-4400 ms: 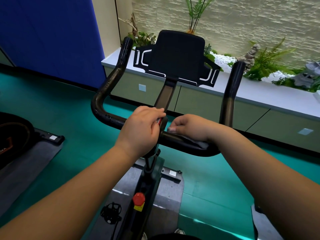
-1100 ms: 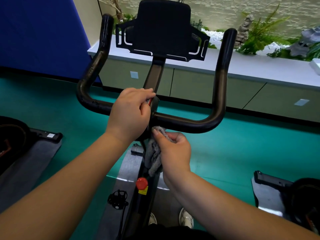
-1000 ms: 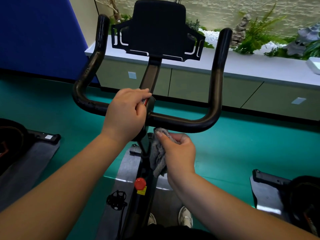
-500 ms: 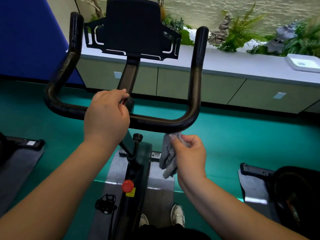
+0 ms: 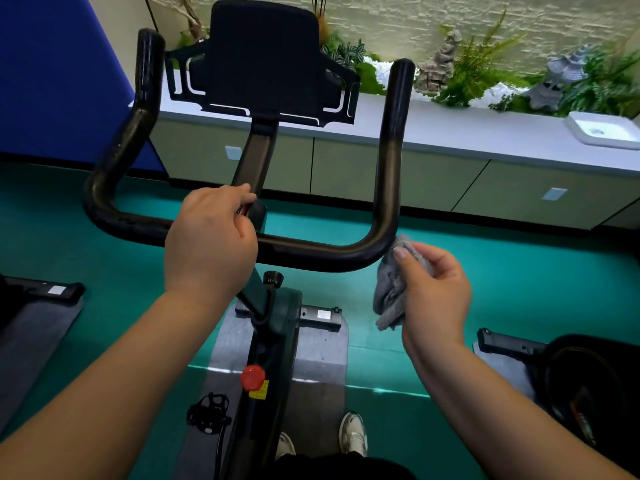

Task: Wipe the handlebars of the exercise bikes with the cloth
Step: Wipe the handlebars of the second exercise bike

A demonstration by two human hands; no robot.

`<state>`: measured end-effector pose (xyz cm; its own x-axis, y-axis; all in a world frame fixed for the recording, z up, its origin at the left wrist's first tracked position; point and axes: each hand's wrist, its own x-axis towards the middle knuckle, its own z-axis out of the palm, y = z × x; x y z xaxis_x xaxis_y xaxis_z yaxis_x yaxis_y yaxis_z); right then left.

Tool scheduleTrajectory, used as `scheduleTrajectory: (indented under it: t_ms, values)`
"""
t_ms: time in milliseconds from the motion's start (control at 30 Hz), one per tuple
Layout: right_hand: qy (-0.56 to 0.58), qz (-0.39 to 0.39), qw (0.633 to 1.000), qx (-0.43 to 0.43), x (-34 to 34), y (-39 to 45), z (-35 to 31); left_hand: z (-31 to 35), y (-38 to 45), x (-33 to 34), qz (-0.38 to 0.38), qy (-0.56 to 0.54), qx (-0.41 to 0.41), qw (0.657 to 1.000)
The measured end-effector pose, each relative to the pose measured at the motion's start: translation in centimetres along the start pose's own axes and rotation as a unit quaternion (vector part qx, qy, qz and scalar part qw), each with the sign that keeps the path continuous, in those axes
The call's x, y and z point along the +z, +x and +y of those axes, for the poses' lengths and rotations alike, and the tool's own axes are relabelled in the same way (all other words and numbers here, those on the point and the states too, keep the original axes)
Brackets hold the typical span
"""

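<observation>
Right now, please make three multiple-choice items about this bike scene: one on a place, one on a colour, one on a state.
1. Where is the cloth?
A. on the floor
B. at the right bend of the handlebar
C. on the tablet holder

2. What colour is the knob low on the bike frame?
A. red
B. blue
C. white

3. What is the left hand doing?
A. hanging free
B. holding the cloth
C. gripping the middle of the handlebar

Key: 1 B, the right hand holds the cloth beside that bend; 2 A, it shows red; 3 C, its fingers curl over the bar.
</observation>
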<state>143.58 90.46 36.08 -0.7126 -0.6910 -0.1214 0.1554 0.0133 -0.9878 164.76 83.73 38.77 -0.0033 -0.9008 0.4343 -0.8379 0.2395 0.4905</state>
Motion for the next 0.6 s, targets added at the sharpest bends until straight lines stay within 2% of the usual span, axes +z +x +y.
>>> scheduleTrajectory:
  t_ms: [67, 200, 300, 467, 600]
  values:
    - [-0.019, 0.000, 0.996, -0.082, 0.0, 0.5, -1.2, 0.0, 0.0, 0.0, -0.001, 0.000, -0.001, 1.000]
    - [-0.104, -0.071, 0.971, -0.204, 1.0, 0.9, -2.7, 0.1, 0.0, 0.0, -0.004, 0.000, -0.005, 1.000]
    - [-0.183, -0.099, 0.932, -0.297, 1.5, 0.4, -1.6, 0.1, -0.1, 0.0, -0.007, -0.001, -0.006, 1.000]
    - [-0.271, -0.158, 0.844, -0.434, 2.5, -1.9, 0.2, 0.0, -0.1, 0.0, -0.007, -0.005, -0.007, 1.000]
    - [-0.284, -0.156, 0.817, -0.477, 2.4, 0.1, -0.4, 0.0, -0.1, 0.0, -0.008, -0.008, -0.007, 1.000]
